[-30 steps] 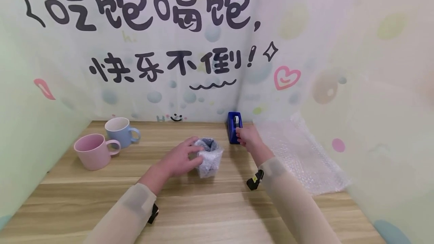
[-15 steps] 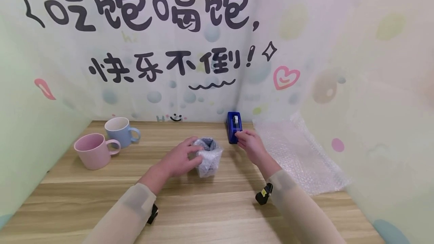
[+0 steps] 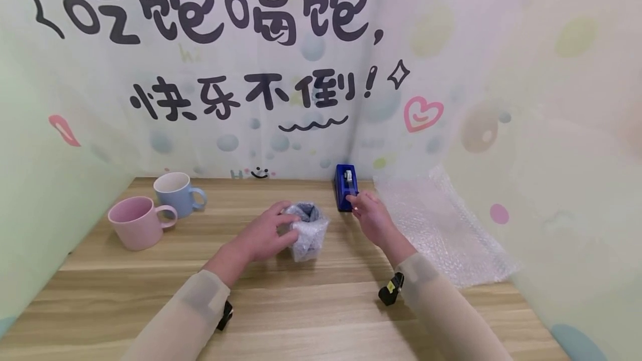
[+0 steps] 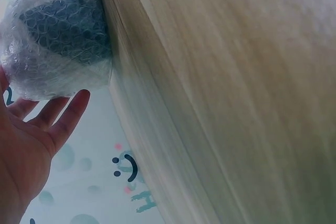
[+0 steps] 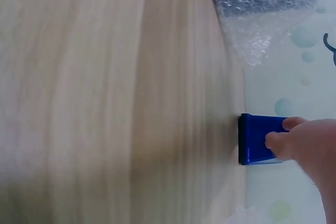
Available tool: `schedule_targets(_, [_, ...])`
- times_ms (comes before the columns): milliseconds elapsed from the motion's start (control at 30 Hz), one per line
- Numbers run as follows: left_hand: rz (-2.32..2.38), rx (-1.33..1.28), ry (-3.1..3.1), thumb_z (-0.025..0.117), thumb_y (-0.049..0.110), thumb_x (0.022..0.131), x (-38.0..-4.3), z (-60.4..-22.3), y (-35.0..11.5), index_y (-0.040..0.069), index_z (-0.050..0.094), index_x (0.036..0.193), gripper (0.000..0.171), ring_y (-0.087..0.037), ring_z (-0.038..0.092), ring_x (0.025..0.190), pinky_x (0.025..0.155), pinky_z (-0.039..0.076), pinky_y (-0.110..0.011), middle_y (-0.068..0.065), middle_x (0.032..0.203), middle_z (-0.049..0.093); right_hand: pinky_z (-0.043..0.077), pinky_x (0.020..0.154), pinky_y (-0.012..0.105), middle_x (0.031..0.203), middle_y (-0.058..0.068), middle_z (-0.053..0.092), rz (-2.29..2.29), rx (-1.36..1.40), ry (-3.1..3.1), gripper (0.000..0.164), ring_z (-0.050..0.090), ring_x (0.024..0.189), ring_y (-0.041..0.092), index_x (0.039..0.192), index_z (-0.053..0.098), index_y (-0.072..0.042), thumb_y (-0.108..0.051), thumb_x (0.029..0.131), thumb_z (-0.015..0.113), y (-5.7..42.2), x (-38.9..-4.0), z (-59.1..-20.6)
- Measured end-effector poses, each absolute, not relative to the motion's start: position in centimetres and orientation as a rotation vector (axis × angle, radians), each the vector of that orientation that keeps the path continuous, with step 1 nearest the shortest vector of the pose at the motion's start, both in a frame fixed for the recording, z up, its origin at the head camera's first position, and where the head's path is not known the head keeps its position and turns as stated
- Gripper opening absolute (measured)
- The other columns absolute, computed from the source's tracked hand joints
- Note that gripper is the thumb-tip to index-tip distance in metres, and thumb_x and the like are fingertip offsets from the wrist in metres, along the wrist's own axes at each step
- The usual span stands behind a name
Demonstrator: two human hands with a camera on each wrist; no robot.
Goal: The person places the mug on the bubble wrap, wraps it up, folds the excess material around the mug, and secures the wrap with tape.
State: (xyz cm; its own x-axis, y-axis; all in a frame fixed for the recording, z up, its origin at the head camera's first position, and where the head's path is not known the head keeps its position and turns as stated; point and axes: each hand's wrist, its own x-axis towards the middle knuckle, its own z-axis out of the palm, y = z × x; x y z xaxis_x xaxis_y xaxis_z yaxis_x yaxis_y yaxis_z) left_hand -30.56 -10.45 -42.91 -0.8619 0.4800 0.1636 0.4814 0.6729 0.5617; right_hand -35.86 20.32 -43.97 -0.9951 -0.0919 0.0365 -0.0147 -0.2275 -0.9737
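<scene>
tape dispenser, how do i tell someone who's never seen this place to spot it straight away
Find the wall with big black writing, then the far edge of the wooden table below it. Just right of the middle there, beside the right hand, stands the dispenser. It is deep blue, unlike the pale blue mug to the left and the clear bubble wrap to the right.

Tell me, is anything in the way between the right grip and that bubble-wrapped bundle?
Nothing visible is: only tabletop shows between the right grip and the bundle. The tape dispenser stands near that grip, off the line; the left grip touches the bundle's opposite side.
</scene>
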Motion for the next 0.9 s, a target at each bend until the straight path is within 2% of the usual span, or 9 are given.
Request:
schedule_targets(100, [-0.963,-0.824,-2.877,0.057,0.041,0.106,-30.8,-42.9,-10.5,0.012,0.068,0.151,0.054,-0.046,0.049,0.154,0.126,0.044,-0.062,-0.017,0.177,0.035,0.037,0.130,0.052,0.121,0.010,0.068,-2.283,-0.016,2.118,0.025,0.057,0.131,0.027,0.077,0.060,-0.016,-0.006,0.100,0.057,20.2,-35.4,-43.5])
schedule_targets(167, [-0.958,-0.824,-2.884,0.057,0.041,0.106,-30.8,-42.9,-10.5,0.013,0.067,0.151,0.055,-0.045,0.050,0.153,0.125,0.044,-0.062,-0.017,0.177,0.034,0.052,0.117,0.049,0.115,0.008,0.073,-2.102,0.099,2.264,0.012,0.066,0.116,0.023,0.089,0.068,-0.011,-0.012,0.100,0.062,20.1,-34.7,-43.1])
schedule_targets(233, [-0.957,-0.823,-2.891,0.056,0.041,0.106,-30.9,-42.8,-10.4,0.013,0.067,0.152,0.055,-0.044,0.051,0.152,0.125,0.044,-0.061,-0.017,0.177,0.034,0.062,0.097,0.041,0.116,0.011,0.076,-1.908,0.194,2.340,0.016,0.071,0.102,0.020,0.103,0.073,-0.004,-0.018,0.100,0.065,20.1,-34.0,-42.9])
schedule_targets(300, [-0.952,-0.821,-2.894,0.056,0.042,0.106,-30.9,-42.7,-10.5,0.013,0.067,0.152,0.055,-0.044,0.052,0.151,0.125,0.045,-0.062,-0.016,0.177,0.034,0.061,0.079,0.033,0.113,0.014,0.078,-1.761,0.256,2.354,0.029,0.073,0.090,0.018,0.117,0.074,0.001,-0.022,0.102,0.066,20.2,-33.3,-42.8])
schedule_targets(367, [-0.961,-0.817,-2.894,0.056,0.042,0.105,-30.9,-42.6,-10.4,0.013,0.067,0.151,0.056,-0.044,0.054,0.149,0.124,0.046,-0.062,-0.016,0.177,0.035,0.053,0.066,0.025,0.102,0.009,0.079,-1.641,0.271,2.363,0.034,0.070,0.079,0.015,0.121,0.073,0.005,-0.023,0.104,0.065,20.3,-32.9,-43.0])
schedule_targets(467, [-0.956,-0.816,-2.892,0.056,0.042,0.105,-30.9,-42.4,-10.4,0.013,0.068,0.151,0.056,-0.043,0.056,0.146,0.123,0.047,-0.062,-0.016,0.177,0.035,0.044,0.055,0.021,0.078,0.000,0.073,-1.536,0.282,2.394,0.028,0.060,0.062,0.009,0.107,0.076,0.005,-0.021,0.104,0.066,20.6,-32.8,-43.5])
schedule_targets(567, [-0.950,-0.813,-2.900,0.056,0.043,0.105,-30.9,-42.5,-10.4,0.014,0.068,0.151,0.056,-0.044,0.055,0.148,0.123,0.046,-0.062,-0.016,0.177,0.035,0.039,0.048,0.019,0.064,-0.003,0.067,-1.462,0.276,2.431,0.027,0.050,0.051,0.006,0.089,0.078,0.001,-0.018,0.104,0.069,20.7,-33.0,-44.2])
schedule_targets(733, [-0.962,-0.803,-2.906,0.057,0.044,0.105,-30.9,-42.8,-10.4,0.014,0.067,0.151,0.056,-0.045,0.053,0.149,0.123,0.046,-0.063,-0.017,0.177,0.034,0.039,0.045,0.018,0.058,-0.003,0.066,-1.359,0.313,2.471,0.031,0.052,0.047,0.005,0.070,0.075,-0.007,-0.016,0.099,0.073,20.6,-33.8,-44.9])
schedule_targets(900, [-0.963,-0.809,-2.884,0.057,0.043,0.105,-30.8,-42.9,-10.4,0.014,0.068,0.151,0.055,-0.045,0.056,0.146,0.122,0.047,-0.063,-0.018,0.176,0.036,0.038,0.045,0.020,0.051,-0.004,0.057,-1.005,0.268,2.629,0.049,0.048,0.046,0.007,0.055,0.063,-0.016,-0.032,0.099,0.080,20.6,-35.1,-44.8])
